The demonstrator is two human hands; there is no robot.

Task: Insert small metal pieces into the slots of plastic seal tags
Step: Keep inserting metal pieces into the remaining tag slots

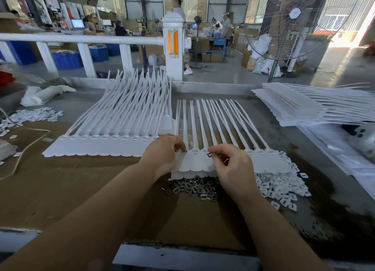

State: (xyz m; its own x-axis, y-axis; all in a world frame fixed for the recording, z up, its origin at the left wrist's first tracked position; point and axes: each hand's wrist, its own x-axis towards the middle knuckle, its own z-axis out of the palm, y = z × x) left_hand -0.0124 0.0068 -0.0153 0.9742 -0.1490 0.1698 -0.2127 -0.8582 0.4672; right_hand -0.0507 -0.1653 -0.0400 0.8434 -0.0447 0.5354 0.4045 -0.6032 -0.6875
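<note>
Pile of metal pieces (190, 187) nearest, just below tag sheet, within quick reach. White plastic caps (280, 187) heaped to right, partly under sheet. Right hand (229, 167) pinches one metal piece (210, 154) at fingertips, poised over slot row, likely about to seat it. Left hand (164, 153) curls on left edge of seal tag sheet (203, 163), probably steadying it; fingertips hide slot beneath. Slots under hands unseen. Sheet of tags (105, 147) lies left; whether filled, unclear. Stacked sheets (300, 108) far right, cut off.

Bare cardboard (101, 189) lies open left; metal pieces (192, 188) crowd the near edge.
</note>
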